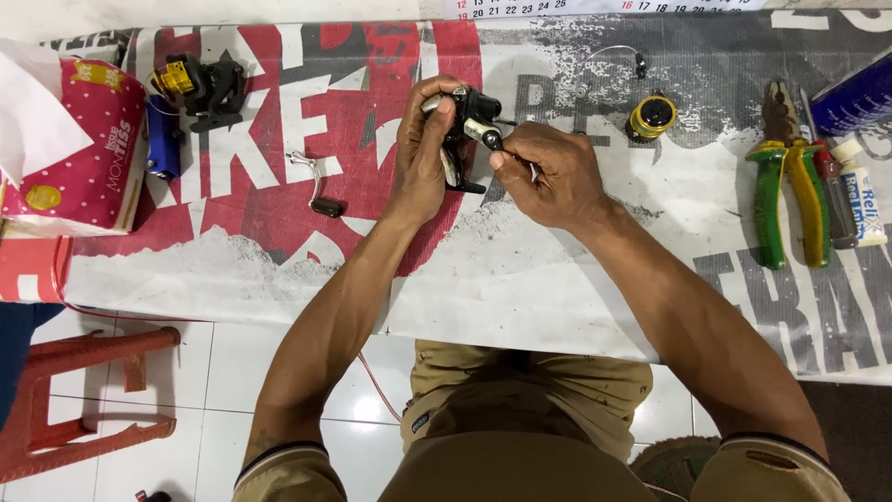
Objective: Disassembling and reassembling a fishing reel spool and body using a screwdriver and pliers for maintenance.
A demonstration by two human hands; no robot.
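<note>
left hand: clamped round black fishing reel body, held above bench centre.
right hand: fingers pinched together on the reel's small knob; a thin tool may be gripped, hard to make out.
reels: 2 counted; second reel lies far left.
spool: 1, gold.
handle: 1, loose.
pliers: 1 pair.
hidden: reel's left side covered by palm.
cut off: blue can at right edge.

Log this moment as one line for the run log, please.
left hand: holds black fishing reel body | right hand: pinches small tool at reel | bench: gold spool, pliers, second reel
</note>
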